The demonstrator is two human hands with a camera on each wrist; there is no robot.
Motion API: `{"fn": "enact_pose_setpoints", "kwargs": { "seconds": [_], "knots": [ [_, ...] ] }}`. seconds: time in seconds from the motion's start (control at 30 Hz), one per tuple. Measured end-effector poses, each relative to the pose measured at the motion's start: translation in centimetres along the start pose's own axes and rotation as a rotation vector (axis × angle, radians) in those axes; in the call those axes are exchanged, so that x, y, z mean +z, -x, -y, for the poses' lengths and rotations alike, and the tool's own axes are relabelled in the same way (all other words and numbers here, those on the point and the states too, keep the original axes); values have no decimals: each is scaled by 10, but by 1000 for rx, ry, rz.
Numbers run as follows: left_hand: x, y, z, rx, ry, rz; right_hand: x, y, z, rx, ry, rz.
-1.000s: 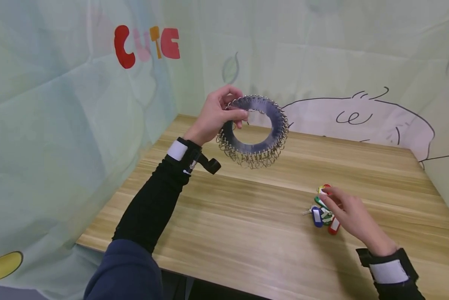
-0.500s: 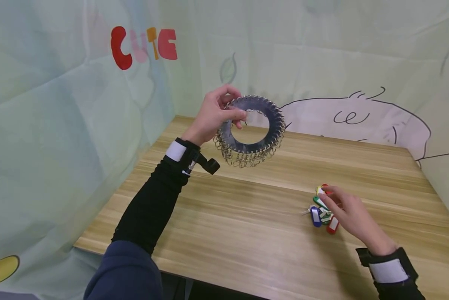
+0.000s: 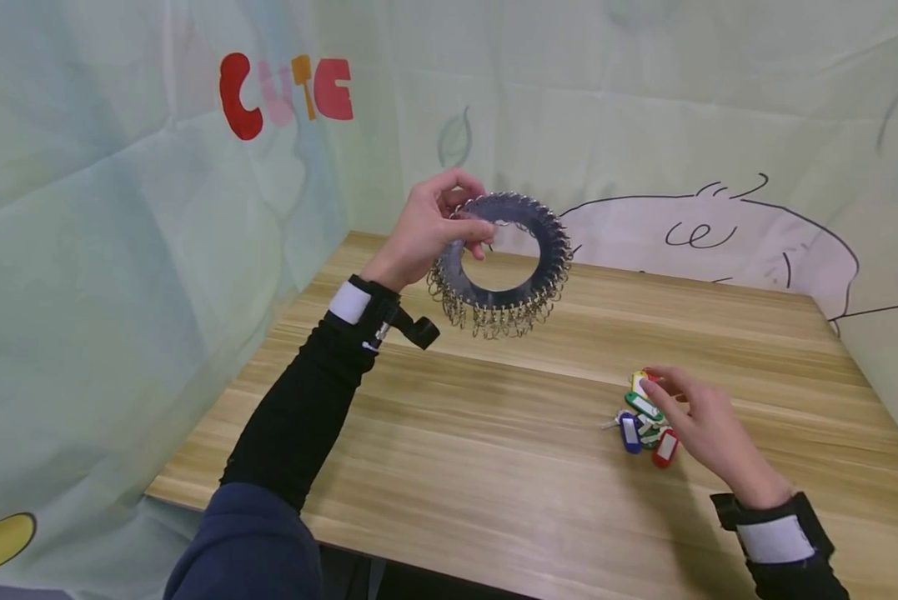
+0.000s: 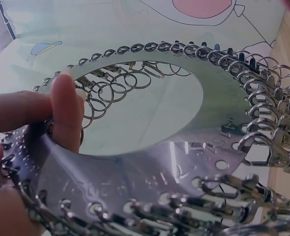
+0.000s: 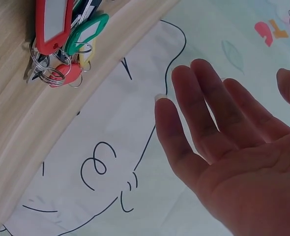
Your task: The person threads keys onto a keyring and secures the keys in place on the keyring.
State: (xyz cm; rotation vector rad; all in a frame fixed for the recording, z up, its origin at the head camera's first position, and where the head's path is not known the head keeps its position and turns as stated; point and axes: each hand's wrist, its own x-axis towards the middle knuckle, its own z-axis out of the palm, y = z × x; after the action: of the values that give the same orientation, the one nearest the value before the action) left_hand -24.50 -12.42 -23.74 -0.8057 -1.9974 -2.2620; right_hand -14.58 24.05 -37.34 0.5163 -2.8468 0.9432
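My left hand grips a flat metal ring plate by its left side, held up above the table. Small snap clasps with split rings hang all around the plate's holed edge, and one hole near the right of the left wrist view is bare. My right hand hovers over a small pile of keys with coloured tags, its fingers relaxed and nothing between them. In the pile are a blue key tag, a green key tag, a red key tag and a yellow key tag.
The wooden table runs back to a cloth backdrop with printed drawings and coloured letters. Its front edge lies close to the person. A second cloth wall stands along the left side.
The ring plate has shifted and turned slightly in the left hand. My right hand has barely moved above the key tags, its fingers a little higher. The whole view has drifted slightly.
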Motion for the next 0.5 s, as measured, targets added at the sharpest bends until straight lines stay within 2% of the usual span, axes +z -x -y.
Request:
{"fn": "enact_pose_setpoints", "kwargs": {
  "seconds": [0.5],
  "knots": [
    [1,-2,-3,-9,-18,-4,3,0,1,-16,-2,-44]
  ]
}}
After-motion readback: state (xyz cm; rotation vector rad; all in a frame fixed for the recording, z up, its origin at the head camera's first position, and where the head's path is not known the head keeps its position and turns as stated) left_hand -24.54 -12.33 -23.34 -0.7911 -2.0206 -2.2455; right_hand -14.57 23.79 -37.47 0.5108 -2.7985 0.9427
